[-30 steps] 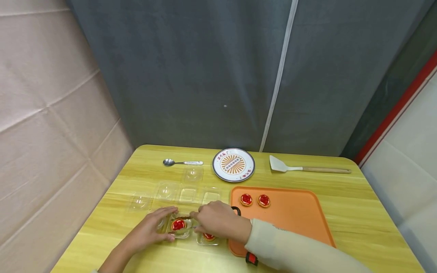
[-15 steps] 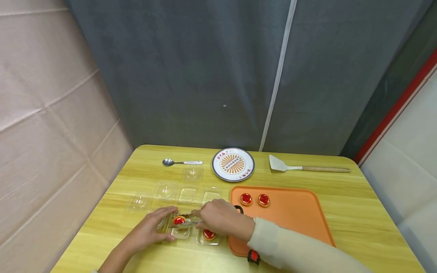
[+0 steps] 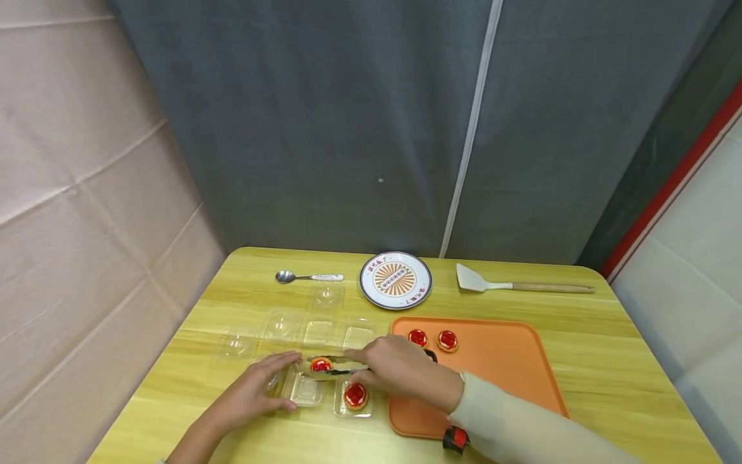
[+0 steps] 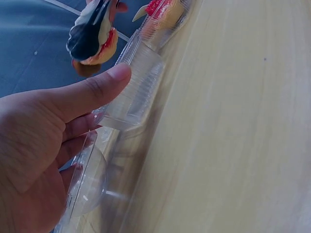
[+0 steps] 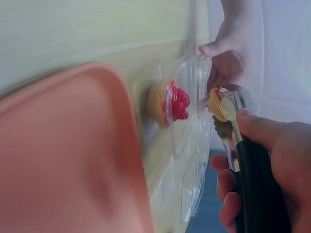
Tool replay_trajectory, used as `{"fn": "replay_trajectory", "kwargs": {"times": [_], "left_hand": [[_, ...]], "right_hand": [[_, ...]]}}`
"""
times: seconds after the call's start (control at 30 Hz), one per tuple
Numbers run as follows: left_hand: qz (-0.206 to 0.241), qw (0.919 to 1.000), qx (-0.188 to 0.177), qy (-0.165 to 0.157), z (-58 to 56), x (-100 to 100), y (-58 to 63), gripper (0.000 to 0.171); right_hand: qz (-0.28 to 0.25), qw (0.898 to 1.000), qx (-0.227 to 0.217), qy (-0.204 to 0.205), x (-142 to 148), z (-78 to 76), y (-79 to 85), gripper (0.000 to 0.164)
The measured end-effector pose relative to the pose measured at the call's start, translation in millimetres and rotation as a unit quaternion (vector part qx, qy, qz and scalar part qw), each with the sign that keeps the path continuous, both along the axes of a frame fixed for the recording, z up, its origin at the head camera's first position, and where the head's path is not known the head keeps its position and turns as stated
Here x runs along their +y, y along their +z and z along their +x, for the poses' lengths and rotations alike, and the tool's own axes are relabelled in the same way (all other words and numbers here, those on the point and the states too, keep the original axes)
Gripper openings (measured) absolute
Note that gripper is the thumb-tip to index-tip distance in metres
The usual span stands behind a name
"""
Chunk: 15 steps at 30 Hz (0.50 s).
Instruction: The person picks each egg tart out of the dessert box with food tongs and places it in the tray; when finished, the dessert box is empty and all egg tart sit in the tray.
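My right hand (image 3: 400, 370) grips black-handled tongs (image 5: 257, 187), their tips pinching a small tart (image 3: 321, 365) with red topping. In the right wrist view the tart is tilted in the tongs, raised above the clear boxes. My left hand (image 3: 255, 390) holds a clear plastic box (image 3: 305, 392) at its left side, thumb at the rim (image 4: 116, 73) and fingers behind it, between base and domed lid (image 4: 92, 187). No tart sits in that base. Just right of it, another tart (image 3: 356, 396) rests in a second clear box (image 3: 353, 414).
An orange tray (image 3: 493, 374) at right bears two more tarts (image 3: 448, 341). More clear boxes (image 3: 317, 332) lie open behind my hands. Along the back are a spoon (image 3: 286, 276), a patterned plate (image 3: 396, 280) and a white spatula (image 3: 472, 279) with a wooden handle.
The tart in the tongs has come up out of the box by my left hand and moved back and to the right. My left hand has stayed in place.
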<state>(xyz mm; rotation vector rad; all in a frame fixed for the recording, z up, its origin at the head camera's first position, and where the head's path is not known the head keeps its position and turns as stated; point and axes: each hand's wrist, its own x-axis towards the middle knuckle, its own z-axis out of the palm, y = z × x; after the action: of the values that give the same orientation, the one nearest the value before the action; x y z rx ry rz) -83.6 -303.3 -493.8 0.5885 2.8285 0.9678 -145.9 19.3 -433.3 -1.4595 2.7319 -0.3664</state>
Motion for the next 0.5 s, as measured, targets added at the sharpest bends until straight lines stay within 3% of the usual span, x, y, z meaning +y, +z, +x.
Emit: {"fn": "replay_trajectory", "kwargs": {"times": [0.33,0.5], "left_hand": [[-0.009,0.9999,0.012,-0.005,2.1,1,2.0,0.088],[-0.014,0.9998,0.012,-0.007,2.7,2,3.8,0.088]], "right_hand": [[-0.044,0.998,-0.029,-0.037,43,5.7,3.0,0.038],[-0.058,0.997,-0.018,-0.054,69,7.6,-3.2,0.037]]}}
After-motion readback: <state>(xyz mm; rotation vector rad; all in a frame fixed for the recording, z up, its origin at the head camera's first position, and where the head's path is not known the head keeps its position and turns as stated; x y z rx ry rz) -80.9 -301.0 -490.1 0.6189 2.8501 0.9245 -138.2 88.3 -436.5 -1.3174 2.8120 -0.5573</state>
